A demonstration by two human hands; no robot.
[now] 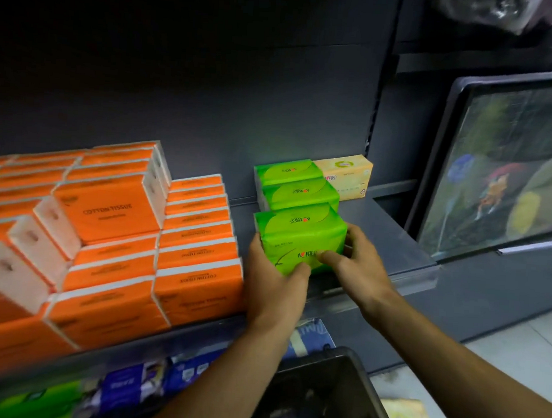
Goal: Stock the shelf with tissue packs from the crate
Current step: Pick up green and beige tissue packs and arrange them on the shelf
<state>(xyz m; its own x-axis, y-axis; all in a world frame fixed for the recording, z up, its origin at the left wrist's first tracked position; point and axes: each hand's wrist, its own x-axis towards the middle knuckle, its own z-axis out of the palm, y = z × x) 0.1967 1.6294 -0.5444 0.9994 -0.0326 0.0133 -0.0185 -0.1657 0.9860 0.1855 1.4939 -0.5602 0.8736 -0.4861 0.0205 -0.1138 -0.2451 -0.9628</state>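
A bright green tissue pack [294,234] stands at the front of the grey shelf [392,235]. My left hand [273,283] grips its left side and lower front, thumb on the front face. My right hand [352,265] holds its right side, thumb pressed across the front. Behind it stand two more green packs [298,190] in a row, and a pale yellow pack [347,177] sits against the back panel. The dark grey crate [364,388] is below my arms at the bottom; its inside is dim.
Stacks of orange cotton tissue packs [111,231] fill the shelf's left part, right beside my left hand. A lower shelf holds blue and green packs [147,382]. A framed glossy panel [503,171] leans at the right. A yellowish pack [407,414] lies on the floor.
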